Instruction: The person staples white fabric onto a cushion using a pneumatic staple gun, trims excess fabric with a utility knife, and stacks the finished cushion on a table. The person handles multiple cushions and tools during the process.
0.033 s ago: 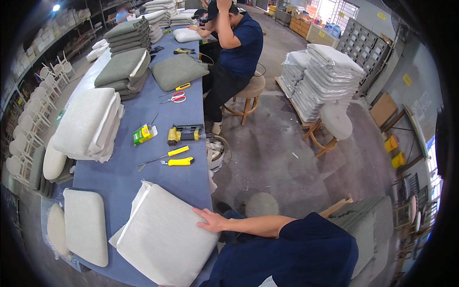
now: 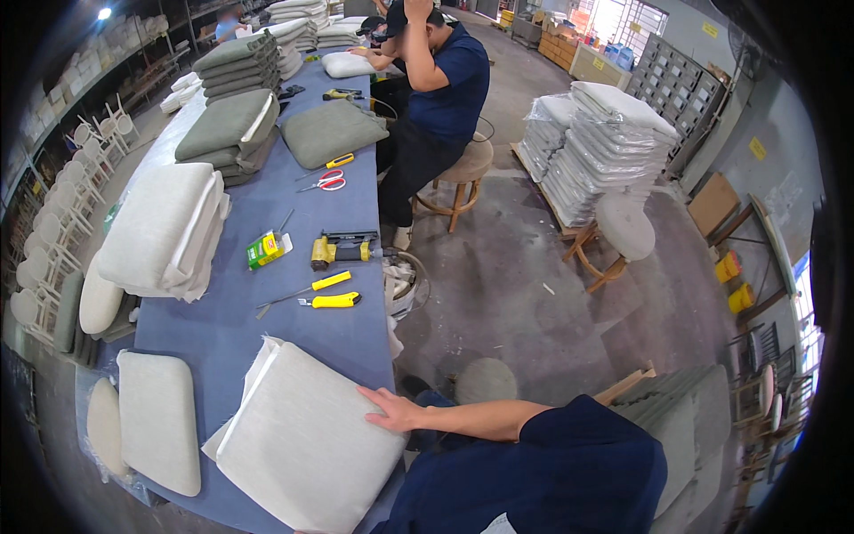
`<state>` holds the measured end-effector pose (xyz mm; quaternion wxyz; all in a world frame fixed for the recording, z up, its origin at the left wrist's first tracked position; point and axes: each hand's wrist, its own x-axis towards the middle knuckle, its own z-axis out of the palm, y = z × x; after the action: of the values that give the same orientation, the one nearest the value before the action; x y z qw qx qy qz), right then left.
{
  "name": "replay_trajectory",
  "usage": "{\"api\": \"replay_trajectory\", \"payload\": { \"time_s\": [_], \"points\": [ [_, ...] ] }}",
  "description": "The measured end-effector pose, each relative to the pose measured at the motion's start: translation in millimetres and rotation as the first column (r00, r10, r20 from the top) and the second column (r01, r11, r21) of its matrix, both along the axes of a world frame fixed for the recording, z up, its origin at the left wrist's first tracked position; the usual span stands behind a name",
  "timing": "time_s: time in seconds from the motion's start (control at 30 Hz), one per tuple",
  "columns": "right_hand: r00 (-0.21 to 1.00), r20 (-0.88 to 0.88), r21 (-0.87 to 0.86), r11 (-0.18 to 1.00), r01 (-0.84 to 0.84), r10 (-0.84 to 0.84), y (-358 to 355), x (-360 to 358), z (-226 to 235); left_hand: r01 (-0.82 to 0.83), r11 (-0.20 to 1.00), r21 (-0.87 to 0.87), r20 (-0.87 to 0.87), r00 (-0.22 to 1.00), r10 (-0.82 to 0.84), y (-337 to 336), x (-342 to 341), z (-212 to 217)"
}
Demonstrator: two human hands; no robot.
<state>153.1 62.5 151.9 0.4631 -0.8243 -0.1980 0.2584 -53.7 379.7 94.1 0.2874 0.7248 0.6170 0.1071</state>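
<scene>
My right hand (image 2: 393,411) lies on the right edge of a pale seat cushion (image 2: 307,436), its fingers stretched out over the fabric. The cushion sits at the near end of the blue-grey table (image 2: 222,329), with loose fabric edges showing along its left side. Only a sliver of what may be my left hand shows at the bottom edge below the cushion; its fingers are hidden. Beyond the cushion lie a yellow utility knife (image 2: 334,301) and a yellow-handled tool with a thin shaft (image 2: 329,281). To the left rests another pale cushion (image 2: 160,423).
Farther up the table are a yellow staple gun (image 2: 342,251), a small green-yellow box (image 2: 269,249), red-handled scissors (image 2: 331,182) and stacked pale covers (image 2: 160,231). A co-worker (image 2: 445,89) sits on a stool at the table's right side. Plastic-wrapped cushions (image 2: 605,156) stand on the floor.
</scene>
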Motion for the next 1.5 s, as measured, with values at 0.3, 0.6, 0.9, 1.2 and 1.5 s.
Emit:
{"api": "replay_trajectory", "payload": {
  "time_s": [0.3,0.6,0.9,1.2,1.5],
  "points": [
    [0.993,-0.054,-0.011,0.995,-0.101,0.101,-10.8,20.4,6.4,0.263,0.771,0.580,-0.362,0.931,-0.045,38.4,-130.1,-78.8],
    [0.950,-0.083,-0.023,0.953,-0.302,0.299,-17.4,44.4,4.5,0.605,0.588,0.537,-0.707,0.703,-0.078,2.8,-153.4,-54.0],
    [0.712,-0.172,-0.048,0.716,-0.696,0.681,-51.7,130.0,19.0,0.535,0.455,0.712,-0.700,0.484,0.525,-157.9,77.2,75.6],
    [0.653,-0.168,-0.186,0.626,-0.757,0.739,-176.7,252.9,-20.3,0.604,0.552,0.575,-0.519,0.790,-0.325,-235.0,291.2,86.1],
    [0.909,-0.332,-0.107,0.947,-0.302,0.252,-245.3,311.8,-54.7,0.697,0.560,0.448,-0.413,0.717,-0.562,-270.4,393.1,90.6]
  ]
}}
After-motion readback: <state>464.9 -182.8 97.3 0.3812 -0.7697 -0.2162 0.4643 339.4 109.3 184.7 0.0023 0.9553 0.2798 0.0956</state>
